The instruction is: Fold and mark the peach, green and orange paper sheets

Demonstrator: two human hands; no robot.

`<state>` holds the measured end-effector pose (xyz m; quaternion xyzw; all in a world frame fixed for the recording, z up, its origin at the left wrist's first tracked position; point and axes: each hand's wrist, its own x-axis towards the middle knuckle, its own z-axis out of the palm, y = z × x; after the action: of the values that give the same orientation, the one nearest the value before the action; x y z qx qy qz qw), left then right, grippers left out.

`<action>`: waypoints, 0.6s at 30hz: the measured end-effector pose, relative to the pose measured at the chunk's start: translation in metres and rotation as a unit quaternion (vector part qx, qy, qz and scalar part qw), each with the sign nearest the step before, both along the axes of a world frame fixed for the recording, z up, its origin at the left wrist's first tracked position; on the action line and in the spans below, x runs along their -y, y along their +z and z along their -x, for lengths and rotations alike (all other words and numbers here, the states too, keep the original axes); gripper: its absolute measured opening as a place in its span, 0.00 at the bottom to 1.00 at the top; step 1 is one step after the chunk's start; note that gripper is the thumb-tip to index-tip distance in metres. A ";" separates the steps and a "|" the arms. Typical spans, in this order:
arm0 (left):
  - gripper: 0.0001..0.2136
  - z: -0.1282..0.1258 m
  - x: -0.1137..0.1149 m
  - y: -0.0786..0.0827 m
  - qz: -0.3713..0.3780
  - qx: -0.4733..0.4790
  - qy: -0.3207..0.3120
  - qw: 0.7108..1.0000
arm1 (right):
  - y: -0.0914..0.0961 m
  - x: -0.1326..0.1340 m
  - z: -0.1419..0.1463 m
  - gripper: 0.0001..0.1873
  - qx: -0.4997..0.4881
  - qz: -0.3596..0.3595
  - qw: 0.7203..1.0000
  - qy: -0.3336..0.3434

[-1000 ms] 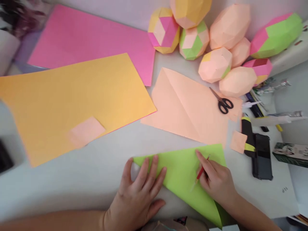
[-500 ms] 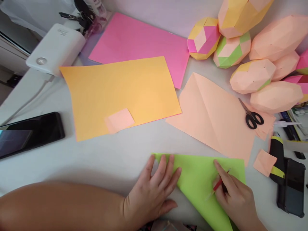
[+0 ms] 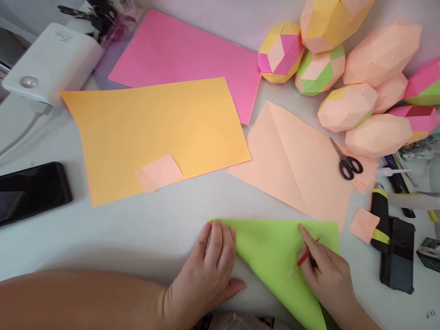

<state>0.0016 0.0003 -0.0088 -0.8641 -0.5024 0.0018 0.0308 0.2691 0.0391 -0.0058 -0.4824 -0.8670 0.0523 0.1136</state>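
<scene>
A folded green paper (image 3: 271, 256) lies as a triangle at the near edge of the white table (image 3: 137, 238). My left hand (image 3: 206, 275) lies flat on its left corner, fingers together and stretched out. My right hand (image 3: 326, 275) rests on the paper's right part and is closed round a thin red pen (image 3: 304, 259), whose tip touches the green sheet.
An orange sheet (image 3: 154, 133) with a small peach square (image 3: 159, 173), a pink sheet (image 3: 185, 55) and a creased peach sheet (image 3: 292, 160) lie beyond. Scissors (image 3: 347, 162), paper polyhedra (image 3: 347, 107), a glue gun (image 3: 392, 243), a black phone (image 3: 30, 192) and a white device (image 3: 51, 62) surround them.
The view has swung left, so the phone and white device now show. My left fingers have drawn closer together on the green corner. My right hand keeps the pen on the paper.
</scene>
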 end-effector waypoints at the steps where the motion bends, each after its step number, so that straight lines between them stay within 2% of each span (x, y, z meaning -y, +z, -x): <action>1: 0.43 0.000 0.000 0.000 -0.001 0.003 -0.002 1.000 | 0.001 0.000 0.001 0.34 0.001 0.003 1.000 -0.002; 12: 0.33 0.008 0.008 -0.007 0.054 0.049 -0.020 0.997 | 0.005 0.004 0.007 0.36 0.004 0.036 0.999 -0.020; 18: 0.35 0.008 0.005 -0.003 0.049 0.038 -0.036 0.997 | 0.003 0.006 0.007 0.35 0.008 0.031 0.999 -0.019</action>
<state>-0.0064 -0.0044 -0.0121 -0.8816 -0.4710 -0.0070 -0.0309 0.2625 0.0328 -0.0023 -0.5026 -0.8564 0.0731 0.0924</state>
